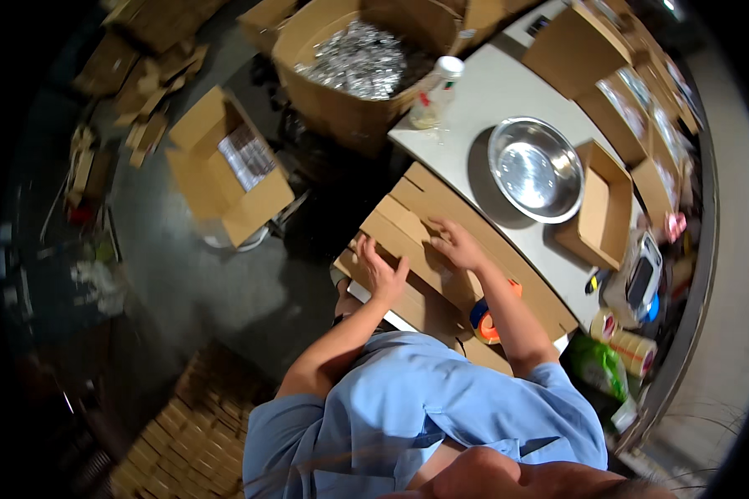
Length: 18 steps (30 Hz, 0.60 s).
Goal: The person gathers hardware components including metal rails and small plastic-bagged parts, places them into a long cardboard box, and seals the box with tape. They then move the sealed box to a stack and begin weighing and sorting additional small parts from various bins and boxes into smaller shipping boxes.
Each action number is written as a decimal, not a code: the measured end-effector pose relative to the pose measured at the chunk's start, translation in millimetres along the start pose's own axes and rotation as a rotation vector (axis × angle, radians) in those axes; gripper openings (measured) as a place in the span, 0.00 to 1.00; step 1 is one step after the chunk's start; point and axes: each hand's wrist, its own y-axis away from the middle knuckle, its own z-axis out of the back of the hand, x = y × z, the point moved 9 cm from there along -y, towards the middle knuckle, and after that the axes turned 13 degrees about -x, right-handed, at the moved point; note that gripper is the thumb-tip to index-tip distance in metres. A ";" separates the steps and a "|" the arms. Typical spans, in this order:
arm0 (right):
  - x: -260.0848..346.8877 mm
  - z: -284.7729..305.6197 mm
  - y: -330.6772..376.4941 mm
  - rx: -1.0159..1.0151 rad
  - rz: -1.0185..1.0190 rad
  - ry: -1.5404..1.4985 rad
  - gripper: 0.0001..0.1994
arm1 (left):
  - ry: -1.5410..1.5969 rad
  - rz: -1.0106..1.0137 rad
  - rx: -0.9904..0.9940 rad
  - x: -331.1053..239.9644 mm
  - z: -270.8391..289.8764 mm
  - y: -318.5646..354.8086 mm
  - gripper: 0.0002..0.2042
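A flattish brown cardboard box (412, 247) lies in front of me at the table's left edge, with flaps and seams along its upper side. My left hand (381, 273) is at its near left side, fingers spread; whether they touch the cardboard is hard to tell. Farther right, my right hand (458, 245) rests over the top of the box with its fingers apart and nothing held. Beneath my right forearm sits an orange and blue tape dispenser (484, 320), partly hidden by the arm.
On the white table (495, 83) stand a steel bowl (536, 170), a plastic bottle (437, 93) and an open carton (605, 204). Behind is a large round bin (333, 91) of shiny silvery pieces. An open box (229, 166) is at left; stacked cardboard (191, 424) lies lower left.
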 end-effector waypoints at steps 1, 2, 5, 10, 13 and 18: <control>3.6 -22.2 -21.1 0.051 0.030 0.005 0.21 | 0.145 0.170 -0.010 23.3 -10.8 -0.4 0.42; 13.9 -40.4 -38.7 0.103 0.097 -0.196 0.21 | 0.310 0.330 -0.015 32.5 -23.6 -5.3 0.44; 21.3 -78.4 -67.7 0.285 0.051 -0.358 0.20 | 0.204 0.418 -0.057 37.8 -35.6 -9.7 0.45; 7.6 -93.7 -75.7 0.319 -0.124 -0.329 0.14 | 0.202 0.633 -0.101 47.9 -31.6 -9.4 0.39; 32.3 -80.4 -70.4 0.159 0.099 -0.108 0.12 | 0.246 0.584 -0.118 53.6 -30.5 -5.8 0.37; 32.4 -61.4 -72.9 -0.117 0.374 0.447 0.14 | -0.267 0.165 -0.137 26.4 -15.6 -24.6 0.24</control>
